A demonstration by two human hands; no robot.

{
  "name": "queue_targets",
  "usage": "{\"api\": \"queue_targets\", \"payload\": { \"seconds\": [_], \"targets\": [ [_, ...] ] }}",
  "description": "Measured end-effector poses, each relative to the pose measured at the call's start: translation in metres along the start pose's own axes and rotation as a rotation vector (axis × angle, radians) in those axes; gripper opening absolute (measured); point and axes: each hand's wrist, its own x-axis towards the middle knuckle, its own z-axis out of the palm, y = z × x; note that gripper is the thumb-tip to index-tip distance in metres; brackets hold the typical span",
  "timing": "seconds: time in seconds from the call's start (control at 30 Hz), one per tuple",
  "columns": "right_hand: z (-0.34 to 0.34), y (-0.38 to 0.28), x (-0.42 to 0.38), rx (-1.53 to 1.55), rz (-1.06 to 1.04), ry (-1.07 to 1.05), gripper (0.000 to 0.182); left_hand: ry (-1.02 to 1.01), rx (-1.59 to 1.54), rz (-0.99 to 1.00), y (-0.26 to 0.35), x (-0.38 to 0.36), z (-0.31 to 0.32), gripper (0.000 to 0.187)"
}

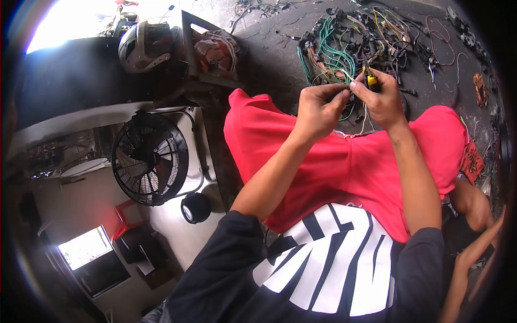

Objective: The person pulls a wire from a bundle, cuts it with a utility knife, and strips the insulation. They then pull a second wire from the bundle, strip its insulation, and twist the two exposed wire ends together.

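In the head view, my left hand [325, 110] pinches a thin wire between thumb and forefinger, above my lap. Close beside it on the right, my right hand [381, 99] is closed round a yellow-and-black hand tool [371, 79], its thumb and forefinger meeting at the same wire. A pale wire [365, 116] hangs down below the two hands. Just beyond them a tangled bundle of wires [336, 46], green, black and red with dark connectors, lies on the dark ground. The tool's jaws are too small to make out clearly.
A black fan [150, 159] and a round black lamp [195, 208] are at the left. A helmet [144, 47] sits upper left, beside a metal frame [189, 48]. At the lower right, another person's bare arm [463, 272] shows. Red shorts [301, 161] cover my legs.
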Motion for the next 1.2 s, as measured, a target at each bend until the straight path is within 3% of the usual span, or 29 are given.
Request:
{"api": "queue_targets", "payload": {
  "seconds": [0.1, 0.17, 0.33, 0.47, 0.53, 0.6, 0.7, 0.8, 0.9, 1.2],
  "targets": [
    [0.001, -0.001, 0.000, -0.078, -0.051, 0.056, 0.011, -0.041, -0.289, -0.203, 0.002, 0.002, -0.001, 0.017],
    [0.003, 0.002, 0.001, -0.141, -0.069, 0.106, 0.013, -0.028, -0.325, -0.248, 0.005, 0.003, 0.000, 0.018],
    [-0.050, 0.011, 0.030, 0.005, 0.082, 0.550, 0.016, -0.041, -0.501, -0.312, 0.002, -0.004, -0.020, 0.019],
    [-0.049, -0.001, 0.019, -0.118, -0.038, 0.265, 0.024, -0.030, -0.520, -0.262, -0.005, 0.001, -0.029, 0.020],
    [-0.033, 0.003, 0.009, -0.440, -0.115, 0.157, 0.029, 0.031, -0.400, -0.197, -0.001, 0.005, -0.017, 0.020],
    [-0.017, -0.010, -0.001, -0.605, -0.052, 0.039, 0.028, 0.026, -0.380, -0.146, -0.005, 0.007, -0.014, 0.020],
    [-0.004, -0.004, -0.006, -0.737, -0.158, 0.034, 0.026, 0.009, -0.367, -0.131, -0.005, 0.008, -0.014, 0.019],
    [-0.001, -0.008, -0.007, -0.784, -0.115, 0.015, 0.025, -0.001, -0.337, -0.133, -0.004, 0.007, -0.014, 0.019],
    [0.001, -0.001, -0.008, -0.745, -0.254, 0.091, 0.015, -0.006, -0.341, -0.141, -0.005, 0.005, -0.013, 0.019],
    [0.002, -0.007, -0.006, -0.888, -0.030, -0.019, 0.033, 0.055, -0.423, -0.181, -0.002, 0.002, -0.010, 0.019]
  ]
}}
